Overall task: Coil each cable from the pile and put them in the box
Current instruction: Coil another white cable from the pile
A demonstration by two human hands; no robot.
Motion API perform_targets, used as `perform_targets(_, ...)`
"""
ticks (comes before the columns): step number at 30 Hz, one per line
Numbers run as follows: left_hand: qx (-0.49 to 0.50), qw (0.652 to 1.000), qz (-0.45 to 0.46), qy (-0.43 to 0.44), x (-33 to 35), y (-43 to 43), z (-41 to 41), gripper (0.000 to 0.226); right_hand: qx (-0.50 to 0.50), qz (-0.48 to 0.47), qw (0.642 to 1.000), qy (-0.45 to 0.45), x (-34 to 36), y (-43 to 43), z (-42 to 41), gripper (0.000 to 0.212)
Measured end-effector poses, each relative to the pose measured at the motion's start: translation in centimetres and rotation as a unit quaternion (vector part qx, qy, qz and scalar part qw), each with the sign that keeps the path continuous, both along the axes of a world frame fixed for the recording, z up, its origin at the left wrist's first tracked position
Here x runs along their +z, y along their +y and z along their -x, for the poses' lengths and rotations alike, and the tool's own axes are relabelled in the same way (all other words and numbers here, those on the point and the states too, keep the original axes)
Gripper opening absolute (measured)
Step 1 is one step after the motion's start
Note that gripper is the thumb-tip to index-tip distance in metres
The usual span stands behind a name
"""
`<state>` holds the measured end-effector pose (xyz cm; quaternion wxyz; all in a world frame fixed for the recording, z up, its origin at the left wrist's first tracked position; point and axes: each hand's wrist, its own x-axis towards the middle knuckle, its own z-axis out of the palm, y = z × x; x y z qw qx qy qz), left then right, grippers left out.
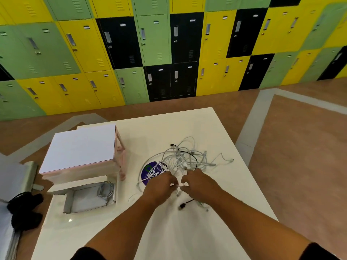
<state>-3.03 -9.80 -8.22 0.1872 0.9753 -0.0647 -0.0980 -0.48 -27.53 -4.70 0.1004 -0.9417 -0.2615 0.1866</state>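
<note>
Left hand (161, 182) and right hand (197, 182) pinch a white cable (179, 193) in narrow grips at the pile's (180, 158) near side, mid-tabletop (187, 231); box (68, 201) by the left edge. Likely light, limp, snag-prone: take it near a plug.

At the cable pile (185, 158), the left hand (161, 185) and right hand (199, 182) each pinch white strands.

Cable pile (184, 158) on the table (216, 124)
Left of the pile and nearer sits the box (69, 203), a coiled cable (106, 191) in it and its lid (80, 147) standing just behind. A round sticker (150, 170) lies under the pile's left edge, and lockers (169, 53) stand far behind.
</note>
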Motion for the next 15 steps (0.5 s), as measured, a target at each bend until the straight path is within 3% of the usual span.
perform_targets(4,0.026,0.991,0.056,-0.117,4.0,0.6,-1.2,0.021,-0.040,-0.081,0.996,-0.030,1.9,-1.0,-2.0,0.025)
perform_targets(7,0.047,0.962,0.114,-0.245,8.3,1.4,-2.1,0.025,-0.112,-0.168,0.979,-0.022,4.3,-1.1,-3.7,0.023)
perform_targets(10,0.003,0.935,0.127,-0.331,12.8,1.4,-3.0,0.029,-0.135,-0.183,0.974,0.005,6.8,-0.4,-4.4,0.028)
perform_targets(15,-0.027,0.885,0.192,-0.423,19.4,0.7,-3.5,0.016,-0.114,-0.172,0.978,0.005,9.9,1.7,-4.7,0.028)
